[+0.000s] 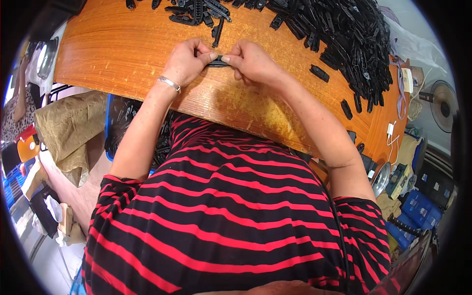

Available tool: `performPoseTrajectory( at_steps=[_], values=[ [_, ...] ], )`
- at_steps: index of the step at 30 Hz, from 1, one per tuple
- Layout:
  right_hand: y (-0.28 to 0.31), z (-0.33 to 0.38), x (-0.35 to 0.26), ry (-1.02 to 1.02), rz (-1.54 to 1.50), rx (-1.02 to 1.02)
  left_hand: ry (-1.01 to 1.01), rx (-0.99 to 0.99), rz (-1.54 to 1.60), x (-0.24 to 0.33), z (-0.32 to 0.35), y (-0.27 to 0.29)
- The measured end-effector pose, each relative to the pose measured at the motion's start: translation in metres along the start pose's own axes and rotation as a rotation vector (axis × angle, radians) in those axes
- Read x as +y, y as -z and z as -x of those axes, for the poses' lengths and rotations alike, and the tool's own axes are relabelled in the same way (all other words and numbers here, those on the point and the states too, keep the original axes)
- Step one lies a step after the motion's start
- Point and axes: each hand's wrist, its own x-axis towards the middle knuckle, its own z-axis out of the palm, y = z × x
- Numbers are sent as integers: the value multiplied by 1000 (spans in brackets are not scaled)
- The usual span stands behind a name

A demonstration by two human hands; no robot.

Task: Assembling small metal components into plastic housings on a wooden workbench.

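Between my two hands is a slim black plastic part (216,63), held level just above the wooden table (118,54). My left hand (186,61) pinches its left end with thumb and fingers, and a silver bracelet (169,83) circles that wrist. At the other end, the thumb and fingertips of my right hand (251,61) are closed on the same part. Fingers cover both of its ends. Just beyond my hands a small black piece (217,32) lies upright in the view, near a loose group of similar black parts (196,12).
A large heap of black plastic parts (344,39) covers the table's right side, with stray pieces such as one black part (319,73) at its edge. Below the table's left edge stands a blue bin (109,128) holding dark parts, beside brown paper (69,128). A fan (440,105) is far right.
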Motion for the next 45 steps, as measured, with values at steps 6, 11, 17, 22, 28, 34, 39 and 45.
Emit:
performPoseTrajectory(
  at_steps=[6,11,17,22,28,34,39,45],
  values=[
    [3,6,-7,-34,196,97,-81,20,-236,7,-1,0],
    [1,-9,7,6,123,35,-34,-4,-190,-11,-12,2],
    [-16,40,20,204,84,239,-25,-82,298,-5,26,-7],
    [-19,64,30,483,157,328,58,-425,431,-4,44,-7],
    [60,134,90,77,449,731,144,-86,389,-44,86,81],
    [124,199,134,-370,715,940,418,9,185,-141,141,158],
    [126,184,138,-410,711,782,530,40,150,-222,143,132],
    [109,148,119,-246,688,689,540,-41,110,-216,137,119]
  ],
)
